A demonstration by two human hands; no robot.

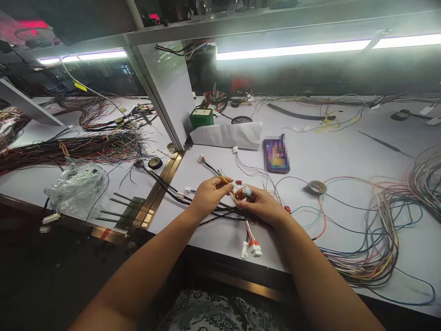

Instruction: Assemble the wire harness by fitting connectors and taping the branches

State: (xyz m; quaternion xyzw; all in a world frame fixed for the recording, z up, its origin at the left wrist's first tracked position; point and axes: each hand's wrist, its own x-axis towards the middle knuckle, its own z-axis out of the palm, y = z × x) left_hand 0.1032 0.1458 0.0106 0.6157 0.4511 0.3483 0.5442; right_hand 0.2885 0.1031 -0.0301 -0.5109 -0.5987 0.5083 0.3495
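Observation:
Close together over the bench, both my hands pinch a yellow wire [234,194] of a wiring harness. My left hand [211,195] has thumb and forefinger closed on its upper part, where black-sleeved wires run up to a beige connector [201,159]. Lower on the same wire, my right hand [260,204] is closed, with a white wrap with markings [247,191] around one finger. Beneath the hands the harness's black sleeved branches [220,212] cross on the bench. A white and orange connector [255,248] hangs from it toward the front edge.
Loose coloured wires [372,266] spread over the right side, with a tape roll [317,187] among them. A pixelated dark case [276,155], white sheet [227,135] and green box [201,117] lie behind. Left are a plastic bag [77,186], black tape [155,163] and a pronged green block [131,212].

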